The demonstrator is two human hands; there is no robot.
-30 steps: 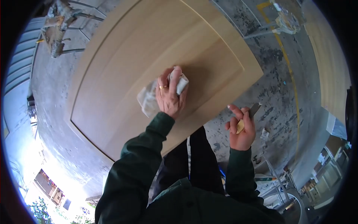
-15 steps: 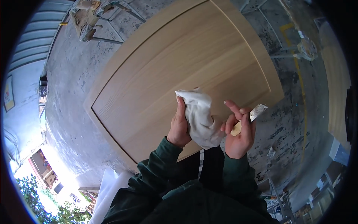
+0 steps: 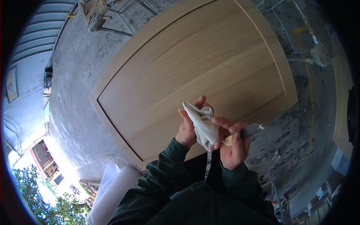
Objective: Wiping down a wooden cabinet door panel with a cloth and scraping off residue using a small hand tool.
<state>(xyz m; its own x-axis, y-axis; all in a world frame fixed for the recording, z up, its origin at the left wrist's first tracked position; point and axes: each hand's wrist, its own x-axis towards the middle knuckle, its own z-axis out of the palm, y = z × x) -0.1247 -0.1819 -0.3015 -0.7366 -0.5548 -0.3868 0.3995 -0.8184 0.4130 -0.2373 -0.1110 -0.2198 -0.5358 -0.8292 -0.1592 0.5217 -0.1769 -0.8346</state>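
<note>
My left hand (image 3: pixel 187 129) is closed around a bunched white cloth (image 3: pixel 205 127), its thumb on the near side and fingertips showing at the far edge. My right hand (image 3: pixel 235 145) grips a putty knife (image 3: pixel 252 130). The knife's grey blade points right, with a whitish bit at its tip, and a pale yellow handle shows within the palm. Fingers of the right hand touch the cloth's right side. Below both hands lies a large light wood panel (image 3: pixel 195 67) with a grooved frame along its edges.
Worn metal stands (image 3: pixel 118 32) are on the stained grey floor (image 3: pixel 75 86) at the far left, with another metal frame (image 3: pixel 300 56) at the far right. White rolled sheeting (image 3: pixel 116 191) lies at the near left. A long wooden board (image 3: pixel 341 101) runs along the right.
The cloth has gone from spread over the left hand to folded and bunched. My right hand has come left and slightly down against it, the blade now turned more level.
</note>
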